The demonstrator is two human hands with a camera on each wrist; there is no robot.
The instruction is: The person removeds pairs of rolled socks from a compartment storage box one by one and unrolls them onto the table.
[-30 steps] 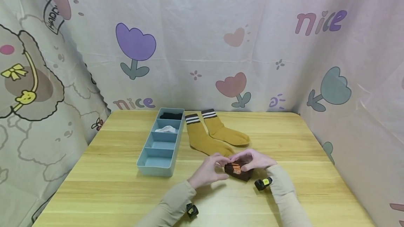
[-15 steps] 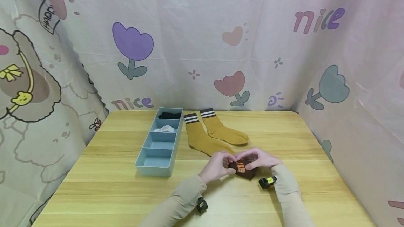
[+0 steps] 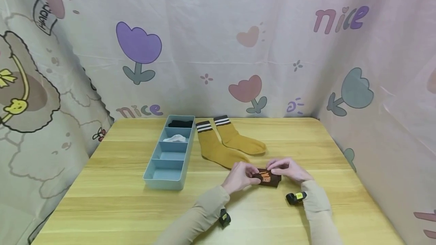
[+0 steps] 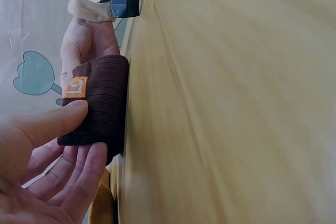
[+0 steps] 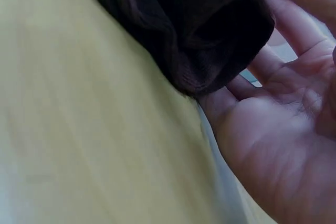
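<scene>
A folded brown sock [image 3: 268, 179] with an orange patch lies between both hands, at the front of the mustard socks. My left hand [image 3: 238, 177] pinches its left end; in the left wrist view the thumb presses beside the patch and the fingers lie behind the bundle. At its upper right edge, my right hand [image 3: 289, 170] holds the fabric with thumb and fingertips. Close up in the right wrist view, the rolled dark end of the sock [image 5: 194, 30] shows an opening, and fingers of the right hand [image 5: 278, 124] are behind it.
A blue-grey box [image 3: 166, 184] with compartments stands at the left. Black fabric [image 3: 180, 124] fills its rear section, white fabric [image 3: 175, 138] the one before it. Two mustard socks [image 3: 240, 139] with striped cuffs lie flat right of the box. Patterned cloth hangs around the table.
Both hands and the brown sock have shifted to the right. The right hand has moved from over the sock to its upper right edge, and more of the sock shows.
</scene>
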